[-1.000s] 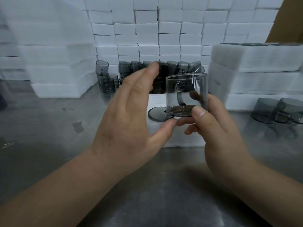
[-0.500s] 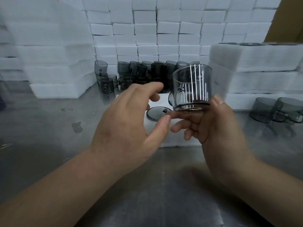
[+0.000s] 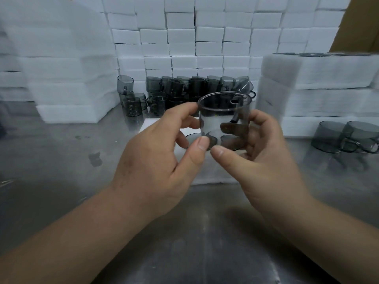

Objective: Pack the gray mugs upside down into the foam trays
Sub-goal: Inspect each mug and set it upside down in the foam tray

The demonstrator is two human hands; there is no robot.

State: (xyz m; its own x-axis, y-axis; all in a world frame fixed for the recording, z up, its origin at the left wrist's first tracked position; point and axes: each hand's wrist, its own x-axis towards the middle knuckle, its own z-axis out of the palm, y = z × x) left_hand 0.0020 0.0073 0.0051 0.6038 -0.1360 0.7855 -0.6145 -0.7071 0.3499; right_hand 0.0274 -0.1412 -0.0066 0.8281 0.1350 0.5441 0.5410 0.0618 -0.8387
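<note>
I am holding one gray mug [image 3: 223,119] in both hands, lifted above the white foam tray [image 3: 152,125] that is lying on the steel worktop [image 3: 184,232]. The mug is sitting rim up, with its handle on the far right side. My left grip [image 3: 155,158] is pinching its left wall between thumb and curled fingers. My right grip [image 3: 260,158] is cupping the right side, with the thumb pressing near the base. More gray mugs [image 3: 184,89] are crowding together at the back of the worktop, and two upturned mugs [image 3: 344,137] are standing off to my right. Stacks of white foam [image 3: 67,78] are rising on both sides and behind.
</note>
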